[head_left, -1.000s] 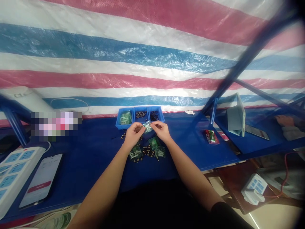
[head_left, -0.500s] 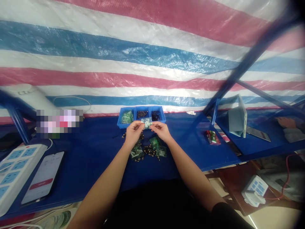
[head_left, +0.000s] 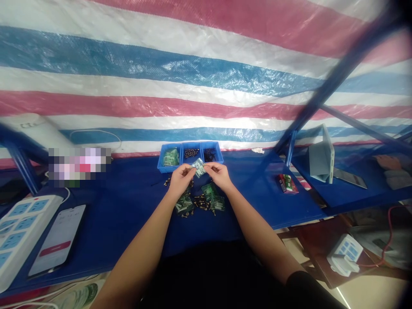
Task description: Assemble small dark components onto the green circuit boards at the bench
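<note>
Between my two hands is a small clear plastic packet (head_left: pixel 198 168) with whitish-green contents too small to make out, held at a slant. My left hand (head_left: pixel 182 177) pinches its lower left side, and my right hand (head_left: pixel 217 174) has fingers closed at its right edge. Below them on the blue table lie several similar packets (head_left: pixel 184 204) and a scatter of small brass-coloured metal parts (head_left: pixel 201 202). Just beyond my hands stands a blue bin with three compartments: green packets (head_left: pixel 170 157) at left, small brownish parts (head_left: pixel 191 153) in the middle, dark parts (head_left: pixel 210 155) at right.
A phone (head_left: pixel 58 240) and a white power strip (head_left: pixel 25 231) lie at the left. Right of my hands sits a small red and green box (head_left: pixel 288 183). Farther right are a propped tablet (head_left: pixel 322 159), a blue metal frame (head_left: pixel 291 148) and another person's hand (head_left: pixel 388 162).
The packet has turned from nearly level to a slant between my fingers. My hands have barely moved, and the things on the table lie as before.
</note>
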The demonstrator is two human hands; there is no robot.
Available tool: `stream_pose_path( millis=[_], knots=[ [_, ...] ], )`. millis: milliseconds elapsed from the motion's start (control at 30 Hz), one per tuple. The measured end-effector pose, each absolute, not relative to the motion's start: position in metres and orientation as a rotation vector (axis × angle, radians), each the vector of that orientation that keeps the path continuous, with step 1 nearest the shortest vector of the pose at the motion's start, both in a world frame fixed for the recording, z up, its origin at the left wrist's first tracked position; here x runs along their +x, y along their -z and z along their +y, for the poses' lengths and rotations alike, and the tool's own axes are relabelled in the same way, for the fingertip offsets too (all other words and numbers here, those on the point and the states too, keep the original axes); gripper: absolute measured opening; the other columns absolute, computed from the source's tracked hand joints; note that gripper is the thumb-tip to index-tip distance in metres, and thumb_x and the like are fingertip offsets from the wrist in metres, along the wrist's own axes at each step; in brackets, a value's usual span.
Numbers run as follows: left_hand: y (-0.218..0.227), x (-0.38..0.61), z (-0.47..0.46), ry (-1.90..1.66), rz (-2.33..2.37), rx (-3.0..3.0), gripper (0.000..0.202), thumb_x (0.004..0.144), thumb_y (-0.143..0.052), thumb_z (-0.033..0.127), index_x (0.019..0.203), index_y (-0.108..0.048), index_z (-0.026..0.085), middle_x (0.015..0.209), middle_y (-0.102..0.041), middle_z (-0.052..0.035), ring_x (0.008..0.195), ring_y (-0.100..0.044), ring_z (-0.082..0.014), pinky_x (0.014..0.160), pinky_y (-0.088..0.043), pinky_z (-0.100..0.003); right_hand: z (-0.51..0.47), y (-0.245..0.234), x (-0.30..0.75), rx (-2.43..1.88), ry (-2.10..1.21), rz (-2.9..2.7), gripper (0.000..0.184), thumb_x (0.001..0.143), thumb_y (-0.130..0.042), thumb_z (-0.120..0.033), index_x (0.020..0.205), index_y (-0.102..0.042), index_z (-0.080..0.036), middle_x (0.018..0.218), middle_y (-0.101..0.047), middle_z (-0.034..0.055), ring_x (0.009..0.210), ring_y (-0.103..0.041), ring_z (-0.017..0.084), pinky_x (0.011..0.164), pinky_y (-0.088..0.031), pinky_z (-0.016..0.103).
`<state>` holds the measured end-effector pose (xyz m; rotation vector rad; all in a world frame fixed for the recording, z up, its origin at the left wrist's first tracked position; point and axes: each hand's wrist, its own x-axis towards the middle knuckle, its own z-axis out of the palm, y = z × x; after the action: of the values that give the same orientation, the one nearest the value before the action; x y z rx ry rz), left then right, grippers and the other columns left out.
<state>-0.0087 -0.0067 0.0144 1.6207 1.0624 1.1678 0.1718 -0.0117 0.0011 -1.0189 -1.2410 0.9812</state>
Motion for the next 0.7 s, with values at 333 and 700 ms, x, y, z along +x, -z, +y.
stream_pose_path(
  millis=[333, 700],
  knots=[
    [-0.017, -0.010, -0.005, -1.205, 1.040, 1.530, 0.026, 0.082, -0.062, 0.044, 0.082, -0.056, 0.019, 0.069, -0.066, -0.0014, 0.058, -0.060, -0.0130, 0.053, -0.043, -0.023, -0.012, -0.005, 0.173, -1.009, -0.974, -1.160, 0.051, 0.076, -0.066, -0.055, 0.115, -0.063, -0.021, 0.087, -0.069, 0.0049, 0.074, -0.061, 0.016, 0.061, -0.048, 0.027],
    [-0.013, -0.062, 0.030, -1.717, 1.734, 1.532, 0.026, 0.082, -0.059, 0.043, 0.087, -0.064, 0.017, 0.099, -0.064, -0.0080, 0.094, -0.058, -0.0223, 0.085, -0.047, -0.037, -0.011, 0.001, 0.173, -1.033, -0.995, -1.314, 0.040, 0.081, -0.060, -0.055, 0.089, -0.070, -0.018, 0.067, -0.064, 0.0027, 0.059, -0.056, 0.013, 0.059, -0.048, 0.027]
  ],
)
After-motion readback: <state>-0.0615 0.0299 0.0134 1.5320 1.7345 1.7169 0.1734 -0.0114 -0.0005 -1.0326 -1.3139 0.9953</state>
